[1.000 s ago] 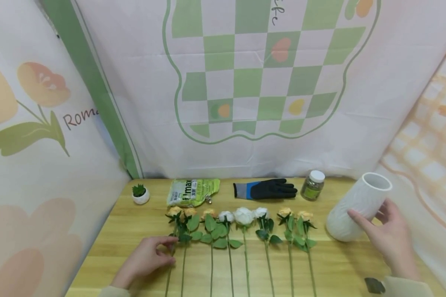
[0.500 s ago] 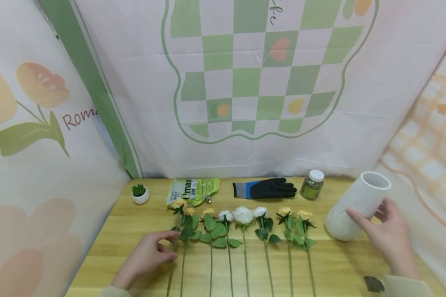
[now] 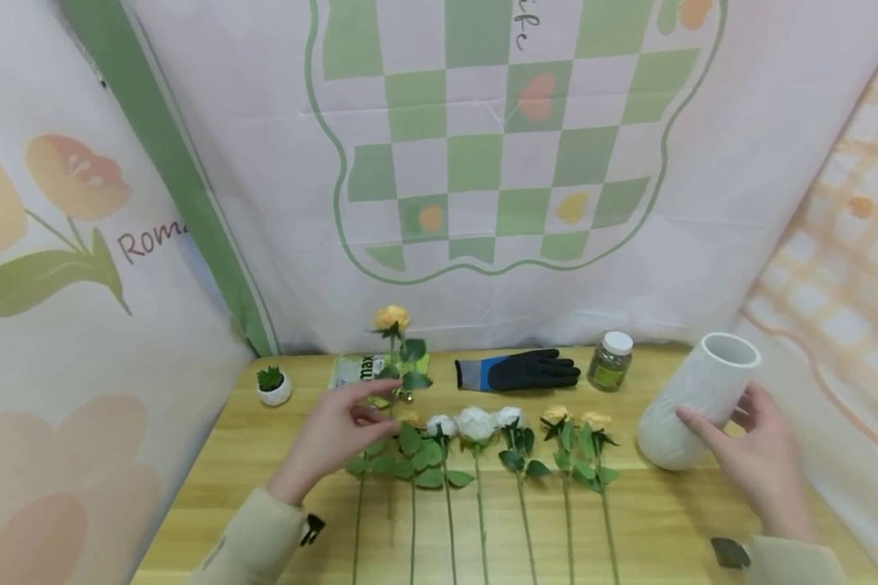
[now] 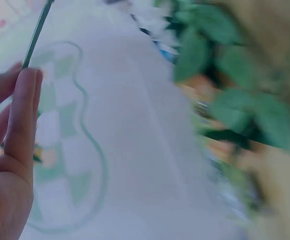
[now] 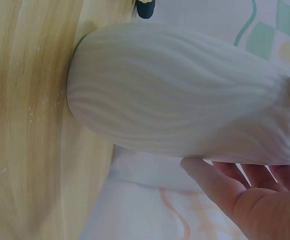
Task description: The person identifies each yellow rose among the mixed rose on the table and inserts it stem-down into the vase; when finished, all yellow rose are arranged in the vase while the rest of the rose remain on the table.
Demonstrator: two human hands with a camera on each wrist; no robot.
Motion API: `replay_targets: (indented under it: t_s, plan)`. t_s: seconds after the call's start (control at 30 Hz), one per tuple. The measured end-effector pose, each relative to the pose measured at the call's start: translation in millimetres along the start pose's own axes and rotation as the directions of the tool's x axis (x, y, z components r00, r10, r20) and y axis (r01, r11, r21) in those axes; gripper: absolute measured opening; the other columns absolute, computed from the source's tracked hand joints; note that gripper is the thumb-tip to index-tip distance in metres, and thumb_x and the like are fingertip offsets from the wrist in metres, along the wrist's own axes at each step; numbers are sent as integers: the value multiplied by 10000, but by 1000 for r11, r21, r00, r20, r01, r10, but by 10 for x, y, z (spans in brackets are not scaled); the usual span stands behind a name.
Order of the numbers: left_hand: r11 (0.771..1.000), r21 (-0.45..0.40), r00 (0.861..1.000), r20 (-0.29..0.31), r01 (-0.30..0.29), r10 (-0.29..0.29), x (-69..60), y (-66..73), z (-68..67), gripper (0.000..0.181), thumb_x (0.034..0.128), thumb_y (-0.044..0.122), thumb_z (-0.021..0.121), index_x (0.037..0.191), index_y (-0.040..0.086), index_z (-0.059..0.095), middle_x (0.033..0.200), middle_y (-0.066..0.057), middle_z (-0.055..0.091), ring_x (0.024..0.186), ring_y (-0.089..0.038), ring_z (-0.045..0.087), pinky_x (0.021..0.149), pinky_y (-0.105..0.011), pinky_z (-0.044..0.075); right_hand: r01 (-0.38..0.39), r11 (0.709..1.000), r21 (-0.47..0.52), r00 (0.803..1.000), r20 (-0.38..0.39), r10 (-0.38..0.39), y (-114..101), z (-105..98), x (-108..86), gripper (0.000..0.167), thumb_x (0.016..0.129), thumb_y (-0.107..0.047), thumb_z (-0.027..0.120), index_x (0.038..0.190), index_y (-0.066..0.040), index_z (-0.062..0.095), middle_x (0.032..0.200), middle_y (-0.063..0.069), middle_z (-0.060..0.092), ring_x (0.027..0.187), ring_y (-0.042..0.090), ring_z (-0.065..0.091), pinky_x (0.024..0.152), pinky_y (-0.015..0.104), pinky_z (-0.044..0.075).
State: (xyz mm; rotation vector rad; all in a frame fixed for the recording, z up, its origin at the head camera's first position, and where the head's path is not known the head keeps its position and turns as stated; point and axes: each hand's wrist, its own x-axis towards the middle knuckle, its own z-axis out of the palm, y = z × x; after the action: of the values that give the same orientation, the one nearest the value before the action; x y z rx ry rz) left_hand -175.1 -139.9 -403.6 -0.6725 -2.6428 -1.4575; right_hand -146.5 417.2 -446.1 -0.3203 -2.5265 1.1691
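Yellow rose (image 3: 392, 318) aloft, probably light and flexible, best held by its stem (image 4: 37, 36), just where the left hand (image 3: 340, 429) pinches; at right, the right hand (image 3: 762, 461) grips the white vase (image 3: 691, 406).

Flowers (image 3: 475, 426) lie left of the vase (image 3: 702, 392), before the glove (image 3: 530, 370).

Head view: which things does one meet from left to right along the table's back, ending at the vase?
Small potted plant, green packet, glove, jar with white lid, white vase in the right hand.
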Motion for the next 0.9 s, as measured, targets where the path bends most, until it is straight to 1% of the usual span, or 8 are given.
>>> replay_targets:
  t_s: [0.07, 0.2, 0.3, 0.33, 0.43, 0.63, 0.7, 0.9]
  plan:
    - [997, -15, 997, -18, -79, 79, 193, 131, 70, 585, 916, 95, 884, 1450, 240, 692, 1365, -57, 713, 895, -110, 769, 764, -273, 655, 1, 1000, -3, 1000, -1, -1, -13, -6, -3, 1022, 926, -443, 873, 1665, -12, 312, 1546, 388, 465, 1291, 631, 522, 657, 212, 505]
    - [972, -58, 974, -47, -226, 224, 565, 367, 235, 574, 928, 76, 869, 1456, 211, 689, 1335, -57, 718, 906, -120, 777, 779, -281, 657, 4, 1000, 1, 1000, 6, -4, -54, 1, -14, 1014, 940, -437, 860, 1660, 9, 303, 1546, 402, 452, 1309, 638, 505, 851, 504, 615]
    - [951, -97, 956, -59, -293, 288, 831, 558, 374, 578, 935, 63, 860, 1463, 219, 684, 1333, -62, 711, 917, -109, 775, 789, -278, 656, 5, 1000, 2, 1000, 10, -5, -76, 14, -19, 1011, 951, -428, 850, 1670, 3, 284, 1563, 399, 435, 1329, 639, 493, 962, 764, 484]
    - [945, -98, 949, -59, -313, 309, 919, 631, 423, 577, 940, 64, 855, 1467, 223, 681, 1337, -63, 707, 920, -97, 772, 789, -270, 654, 6, 1000, 9, 1000, 9, -6, -78, 17, -21, 1008, 954, -421, 849, 1671, 1, 281, 1567, 399, 429, 1335, 643, 487, 972, 783, 464]
    - [914, -98, 919, -55, -393, 390, 1175, 884, 564, 573, 949, 64, 845, 1480, 187, 667, 1343, -108, 698, 933, -102, 772, 805, -250, 646, 5, 1000, 8, 1000, 2, -5, -73, 22, -24, 1003, 956, -414, 849, 1674, -5, 281, 1573, 390, 429, 1337, 641, 487, 980, 788, 458]
    - [834, -35, 834, -51, -551, 549, 1641, 1391, 845, 541, 967, 80, 829, 1479, 112, 657, 1325, -113, 701, 924, -103, 773, 813, -161, 606, 18, 1000, 14, 1000, -5, -18, -46, 23, -28, 1002, 950, -401, 857, 1672, -6, 284, 1553, 399, 442, 1319, 640, 505, 962, 781, 475]
    - [816, -32, 817, -57, -576, 574, 1769, 1551, 937, 532, 973, 84, 824, 1477, 104, 657, 1316, -103, 703, 918, -82, 769, 815, -141, 594, 21, 1000, 9, 1000, -9, -20, -43, 21, -30, 1003, 946, -404, 862, 1671, -10, 291, 1545, 394, 455, 1312, 629, 517, 945, 760, 498]
    - [780, -99, 785, -105, -619, 610, 2032, 1965, 1207, 529, 980, 96, 816, 1483, 102, 653, 1304, -87, 693, 917, 7, 739, 838, -113, 574, 31, 999, 14, 999, -21, -31, -24, 10, -38, 990, 939, -391, 872, 1661, -10, 312, 1533, 375, 479, 1309, 599, 526, 906, 693, 549]
